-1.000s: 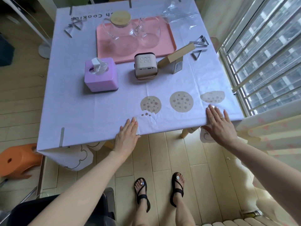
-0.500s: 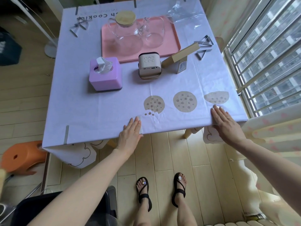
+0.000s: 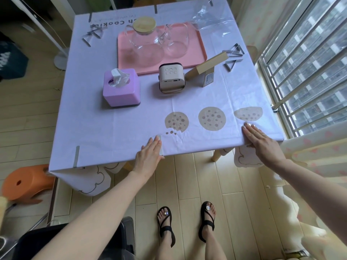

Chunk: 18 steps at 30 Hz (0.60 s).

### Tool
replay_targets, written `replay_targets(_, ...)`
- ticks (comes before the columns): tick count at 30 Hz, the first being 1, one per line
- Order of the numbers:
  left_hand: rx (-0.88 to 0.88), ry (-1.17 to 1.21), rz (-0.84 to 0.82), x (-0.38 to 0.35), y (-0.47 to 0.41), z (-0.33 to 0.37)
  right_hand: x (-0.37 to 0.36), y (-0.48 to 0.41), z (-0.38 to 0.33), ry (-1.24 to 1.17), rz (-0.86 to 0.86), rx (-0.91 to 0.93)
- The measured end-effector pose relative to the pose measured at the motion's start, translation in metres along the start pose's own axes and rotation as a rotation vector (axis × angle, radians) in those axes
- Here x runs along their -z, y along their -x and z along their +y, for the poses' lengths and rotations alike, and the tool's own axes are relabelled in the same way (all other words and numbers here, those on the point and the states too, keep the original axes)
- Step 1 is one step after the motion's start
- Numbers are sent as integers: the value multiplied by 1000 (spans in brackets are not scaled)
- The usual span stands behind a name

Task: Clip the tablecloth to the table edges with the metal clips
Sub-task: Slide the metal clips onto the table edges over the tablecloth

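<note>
- Against the earlier frame, no change: left hand (image 3: pixel 149 158) and right hand (image 3: pixel 262 143) lie flat on the tablecloth (image 3: pixel 112 124) at the near edge of the bench (image 3: pixel 216 156), grip wide, holding nothing.
- Two metal clips sit on that edge: middle clip (image 3: pixel 160 145) beside the left hand, corner clip (image 3: pixel 76 156) toward the left corner.
- Loose clips, two heaps: left heap (image 3: pixel 93 34), right heap (image 3: pixel 234 61).

Left hand (image 3: pixel 149 156) edged aside, baring more clip (image 3: pixel 160 147).

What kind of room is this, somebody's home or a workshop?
Most likely a home dining corner: a table under a cookie-print tablecloth, a glass teapot on a pink tray, a purple tissue box, and a barred window with curtains.
</note>
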<state>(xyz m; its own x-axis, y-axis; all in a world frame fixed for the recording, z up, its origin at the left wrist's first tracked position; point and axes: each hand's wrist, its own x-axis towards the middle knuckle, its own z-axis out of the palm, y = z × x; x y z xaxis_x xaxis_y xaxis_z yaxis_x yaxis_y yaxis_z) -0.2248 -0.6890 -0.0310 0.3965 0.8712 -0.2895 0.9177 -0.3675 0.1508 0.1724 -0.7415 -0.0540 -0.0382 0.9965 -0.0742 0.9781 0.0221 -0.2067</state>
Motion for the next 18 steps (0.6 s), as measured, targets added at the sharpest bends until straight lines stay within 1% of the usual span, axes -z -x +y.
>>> replay_targets(5, 34, -12, -3, 8, 0, 9, 1, -2, 2, -30, -33, -8)
replay_targets(7, 63, -36, -21, 12, -1, 16, 1, -4, 2, 3, -82, -8)
replay_targets(10, 21, -8, 3, 15, -1, 30, 6, -2, -5, 55, -167, 24)
replay_targets(12, -64, 36, 82, 19, -1, 44, 12, 3, -13, 45, -123, 47)
replay_targets(14, -117, 114, 71, 28, 0, 70, 18, 11, -19, -15, -62, 62)
replay_targets(15, -123, 140, 31, 30, -2, 83, 21, 15, -21, -57, -45, 68)
replay_targets(18, -118, 205, -14, 36, -11, 119, 37, 24, -19, -152, -66, 75)
